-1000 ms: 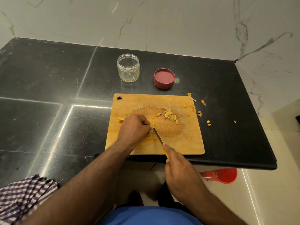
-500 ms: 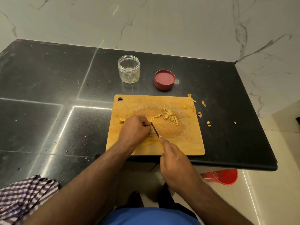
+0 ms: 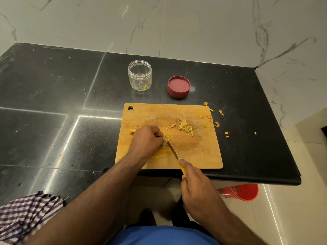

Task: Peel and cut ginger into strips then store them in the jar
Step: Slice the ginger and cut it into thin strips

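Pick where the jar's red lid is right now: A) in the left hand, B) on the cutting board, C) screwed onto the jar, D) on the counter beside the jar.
D: the red lid sits on the black counter to the right of the open jar, apart from it and beyond the cutting board.

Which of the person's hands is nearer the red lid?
Left. The left hand is on the cutting board below the red lid; the right hand is off the counter's edge, farther back.
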The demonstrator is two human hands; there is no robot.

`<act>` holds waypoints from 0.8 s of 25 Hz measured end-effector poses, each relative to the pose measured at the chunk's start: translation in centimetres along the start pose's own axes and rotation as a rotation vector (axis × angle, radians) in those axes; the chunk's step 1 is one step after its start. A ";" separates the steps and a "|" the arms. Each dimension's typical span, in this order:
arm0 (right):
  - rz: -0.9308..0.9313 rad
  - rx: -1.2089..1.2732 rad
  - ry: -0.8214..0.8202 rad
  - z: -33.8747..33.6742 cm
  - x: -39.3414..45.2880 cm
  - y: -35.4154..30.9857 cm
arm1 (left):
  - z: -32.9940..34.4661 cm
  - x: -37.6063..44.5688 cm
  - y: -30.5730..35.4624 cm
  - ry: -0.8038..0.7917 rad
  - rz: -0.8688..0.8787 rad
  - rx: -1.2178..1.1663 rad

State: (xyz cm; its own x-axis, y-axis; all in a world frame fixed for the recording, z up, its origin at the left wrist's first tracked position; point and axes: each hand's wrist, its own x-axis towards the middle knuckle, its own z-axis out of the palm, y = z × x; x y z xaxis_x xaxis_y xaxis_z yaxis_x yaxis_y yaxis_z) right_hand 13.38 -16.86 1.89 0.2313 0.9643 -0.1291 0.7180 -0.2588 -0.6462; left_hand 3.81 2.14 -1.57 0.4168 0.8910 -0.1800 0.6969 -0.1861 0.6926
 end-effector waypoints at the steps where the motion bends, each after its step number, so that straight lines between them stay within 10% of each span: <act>1: 0.007 0.022 0.016 -0.1 0.0 -0.1 | 0.0 0.0 0.0 0.002 0.002 0.003; 20: 0.073 0.095 -0.046 0.3 1.9 0.4 | 0.1 -0.2 0.2 0.017 -0.006 -0.001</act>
State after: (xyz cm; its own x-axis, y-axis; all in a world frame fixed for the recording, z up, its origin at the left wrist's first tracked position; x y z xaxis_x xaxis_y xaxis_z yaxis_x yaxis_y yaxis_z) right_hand 13.87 -15.06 1.16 0.2490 0.9452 -0.2113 0.6342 -0.3240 -0.7020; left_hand 3.93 1.87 -1.42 0.4027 0.8990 -0.1720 0.6985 -0.1803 0.6925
